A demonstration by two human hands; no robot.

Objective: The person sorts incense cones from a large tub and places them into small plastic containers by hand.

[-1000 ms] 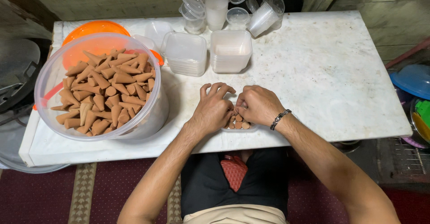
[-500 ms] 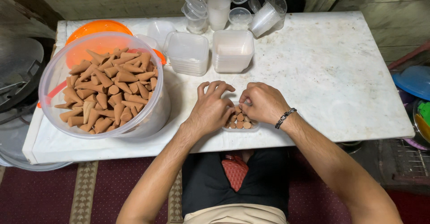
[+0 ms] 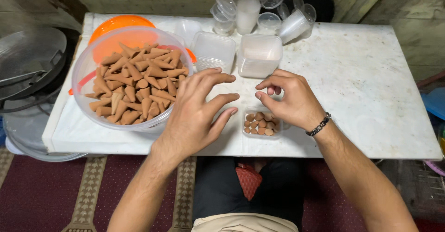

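White marble table (image 3: 361, 83): small clear tray (image 3: 261, 126) of brown cones near front edge. Left hand (image 3: 194, 114) spread open, empty, just left of tray. Right hand (image 3: 292, 100) loosely curled, empty, above tray's right end.

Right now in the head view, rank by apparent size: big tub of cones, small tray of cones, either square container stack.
1. Big tub of cones, clearly largest.
2. Left container stack and right container stack look about equal; I won't rank them against each other.
3. Small tray of cones, smallest, though nearest the camera.
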